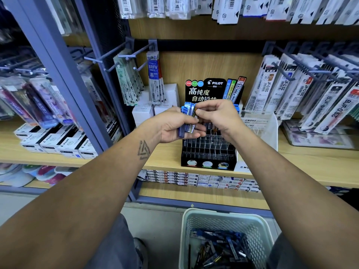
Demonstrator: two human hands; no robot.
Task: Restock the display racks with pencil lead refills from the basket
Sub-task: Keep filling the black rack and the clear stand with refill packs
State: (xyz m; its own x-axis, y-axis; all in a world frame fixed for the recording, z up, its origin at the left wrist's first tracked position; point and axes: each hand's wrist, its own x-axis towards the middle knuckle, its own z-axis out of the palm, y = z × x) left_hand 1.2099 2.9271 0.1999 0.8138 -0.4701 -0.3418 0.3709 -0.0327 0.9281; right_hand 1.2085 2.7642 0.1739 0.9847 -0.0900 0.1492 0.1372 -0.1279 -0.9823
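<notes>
My left hand (171,126) grips a bundle of slim blue and yellow lead refill cases (187,119), held upright in front of the black Pilot display rack (208,152). My right hand (217,115) pinches the top of one yellow-edged case in that bundle with thumb and forefinger. The rack stands on the wooden shelf (291,160), and most of its front slots look empty. A pale mesh basket (223,222) on the floor below holds several more refill cases (217,249).
A clear acrylic Mono stand (260,125) sits right of the rack. Hooks with hanging refill packs (303,98) jut out at right and left (132,82). White boxes (153,105) stand behind my left hand. Stacked boxes fill the shelf below (194,179).
</notes>
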